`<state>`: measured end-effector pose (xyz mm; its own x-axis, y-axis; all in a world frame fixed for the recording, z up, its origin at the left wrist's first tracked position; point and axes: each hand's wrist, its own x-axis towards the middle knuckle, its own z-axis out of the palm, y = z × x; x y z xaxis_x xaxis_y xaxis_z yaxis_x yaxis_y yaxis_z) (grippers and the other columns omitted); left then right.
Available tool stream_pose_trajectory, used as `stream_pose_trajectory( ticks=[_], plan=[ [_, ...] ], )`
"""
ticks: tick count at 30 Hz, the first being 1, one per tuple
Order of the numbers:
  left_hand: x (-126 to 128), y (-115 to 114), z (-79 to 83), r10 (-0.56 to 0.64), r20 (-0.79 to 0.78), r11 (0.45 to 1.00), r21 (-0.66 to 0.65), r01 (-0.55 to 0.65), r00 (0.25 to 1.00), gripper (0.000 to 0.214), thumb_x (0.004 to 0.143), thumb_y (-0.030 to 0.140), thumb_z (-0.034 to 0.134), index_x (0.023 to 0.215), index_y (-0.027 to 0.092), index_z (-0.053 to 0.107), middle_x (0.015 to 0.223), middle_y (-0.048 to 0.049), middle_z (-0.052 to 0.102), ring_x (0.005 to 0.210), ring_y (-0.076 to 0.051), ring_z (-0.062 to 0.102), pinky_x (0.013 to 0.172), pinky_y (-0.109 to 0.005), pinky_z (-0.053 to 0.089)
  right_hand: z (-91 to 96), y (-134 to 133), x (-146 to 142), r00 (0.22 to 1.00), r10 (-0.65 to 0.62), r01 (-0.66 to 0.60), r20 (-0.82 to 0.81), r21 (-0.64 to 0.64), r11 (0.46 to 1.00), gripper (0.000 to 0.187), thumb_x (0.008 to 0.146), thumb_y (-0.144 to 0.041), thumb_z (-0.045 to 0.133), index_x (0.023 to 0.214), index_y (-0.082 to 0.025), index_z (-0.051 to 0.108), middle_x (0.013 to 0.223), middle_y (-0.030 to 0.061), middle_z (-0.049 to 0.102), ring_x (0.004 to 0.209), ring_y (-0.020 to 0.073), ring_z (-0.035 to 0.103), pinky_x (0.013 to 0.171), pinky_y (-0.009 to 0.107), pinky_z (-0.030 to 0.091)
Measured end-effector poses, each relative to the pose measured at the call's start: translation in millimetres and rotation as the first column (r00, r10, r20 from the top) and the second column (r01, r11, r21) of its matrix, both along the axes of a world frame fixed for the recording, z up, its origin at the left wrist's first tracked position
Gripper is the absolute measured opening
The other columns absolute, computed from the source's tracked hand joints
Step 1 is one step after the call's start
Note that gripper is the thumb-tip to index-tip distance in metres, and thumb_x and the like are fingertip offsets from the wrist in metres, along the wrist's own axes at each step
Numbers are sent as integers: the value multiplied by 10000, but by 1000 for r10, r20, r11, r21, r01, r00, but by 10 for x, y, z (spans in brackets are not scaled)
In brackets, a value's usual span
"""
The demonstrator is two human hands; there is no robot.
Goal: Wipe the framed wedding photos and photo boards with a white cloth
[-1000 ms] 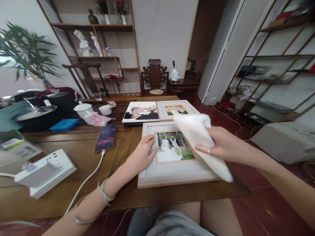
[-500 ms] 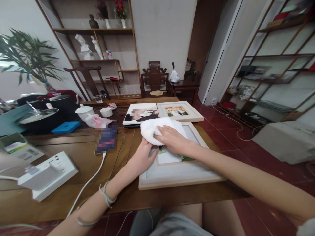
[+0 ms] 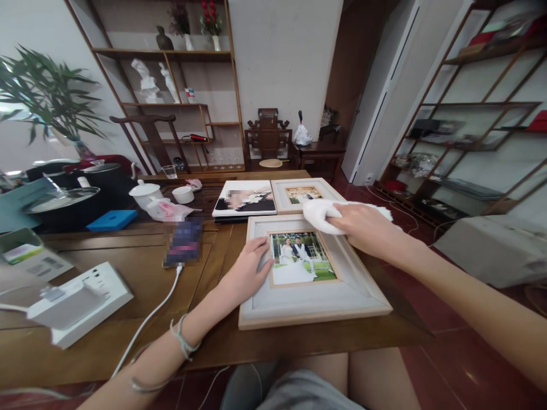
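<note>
Since half a second ago, the right hand [image 3: 363,228] has slid its white cloth [image 3: 318,212] off the middle of the big picture frame [image 3: 311,299] to the frame's far right corner, and the wedding photo [image 3: 301,257] inside is uncovered again.

Nearest, left of the frame, a white power strip [image 3: 81,299] sits on the wooden table [image 3: 205,341], and a white cable [image 3: 145,324] runs from the table's near edge up to a phone [image 3: 184,242] lying just off the frame's far left corner.

The frame lies flat at the table's near right end. The left hand [image 3: 248,270] rests palm down on the frame's left border, fingers straight and close together, tips at the photo's edge. The right hand's fingers curl over the bunched cloth, gripping it and pressing it on the far right corner.

Just beyond the frame, touching or nearly so, lie a smaller frame [image 3: 282,196] and, to its left, a flat photo print [image 3: 245,198]. Farther left of those are a white lidded pot [image 3: 145,193] and a blue block [image 3: 111,218]. Well beyond stands a carved wooden chair [image 3: 268,134] by the wall.
</note>
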<state>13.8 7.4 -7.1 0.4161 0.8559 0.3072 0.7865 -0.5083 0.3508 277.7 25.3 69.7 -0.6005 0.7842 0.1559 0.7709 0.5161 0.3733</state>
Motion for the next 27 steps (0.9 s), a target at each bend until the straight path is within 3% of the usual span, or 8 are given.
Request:
stream_pose_trajectory(
  ticks=[3, 6, 9, 12, 15, 22, 24, 27],
  plan=[
    [7, -3, 9, -8, -9, 1000, 3, 8, 1000, 363, 853, 254, 466, 1157, 72, 545, 1276, -169, 501, 1225, -263, 432, 1041, -405, 354, -209, -70, 26, 988, 154, -150, -32, 101, 983, 403, 734, 33, 410, 1036, -145, 608, 1251, 144, 518, 1200, 309, 412, 933, 444, 360],
    [12, -2, 14, -8, -7, 1000, 11, 8, 1000, 352, 846, 239, 474, 1149, 77, 551, 1267, -166, 505, 1218, -260, 438, 1040, -401, 354, -447, -72, -47, 979, 201, -201, -47, -6, 980, 474, 675, 43, 449, 1078, -158, 596, 1370, 117, 412, 1275, 316, 312, 983, 461, 316],
    [10, -4, 14, -9, -11, 1000, 11, 10, 1000, 349, 845, 238, 475, 1140, 72, 556, 1263, -172, 505, 1209, -260, 444, 1039, -401, 355, -549, -9, -158, 985, 143, -152, -101, -88, 984, 541, 643, 3, 471, 1147, -173, 558, 1416, 111, 347, 1303, 335, 244, 988, 513, 285],
    [6, -9, 14, -14, -13, 1000, 11, 14, 1000, 356, 851, 242, 463, 1146, 62, 551, 1265, -179, 502, 1205, -262, 445, 1036, -410, 356, -522, -3, -248, 986, 86, -106, -142, -146, 984, 552, 657, -37, 467, 1186, -178, 535, 1423, 113, 333, 1305, 362, 217, 985, 577, 236],
    [8, -10, 12, -15, -2, 1000, 18, 15, 1000, 354, 853, 244, 455, 1156, 84, 544, 1266, -165, 507, 1201, -261, 451, 1028, -421, 363, -417, -188, -275, 981, 92, -133, -170, -248, 959, 531, 664, -39, 454, 1173, -161, 542, 1420, 135, 333, 1307, 356, 217, 995, 585, 213],
    [13, 4, -17, -7, 9, 1000, 28, 6, 1000, 336, 850, 251, 454, 1135, 104, 557, 1261, -155, 512, 1213, -259, 443, 1033, -418, 360, -46, -1010, -206, 955, 89, -243, -282, -579, 779, 431, 644, -27, 413, 1003, -188, 589, 1277, 121, 512, 1243, 259, 383, 1008, 436, 310],
    [11, 9, -24, -10, 1, 999, 33, 10, 1000, 340, 849, 241, 452, 1141, 98, 552, 1262, -159, 510, 1212, -259, 444, 1035, -418, 358, -65, -1095, -229, 935, 100, -290, -340, -572, 768, 467, 629, -39, 428, 1034, -213, 581, 1312, 91, 487, 1280, 230, 332, 1038, 412, 276],
    [5, 13, -25, -30, -12, 999, 32, 30, 999, 354, 839, 199, 446, 1154, 70, 541, 1265, -176, 502, 1211, -262, 441, 1034, -418, 359, -228, -994, -279, 905, 185, -356, -382, -445, 822, 504, 615, -65, 474, 1082, -222, 580, 1406, 72, 376, 1329, 244, 221, 1075, 462, 174]
  ],
)
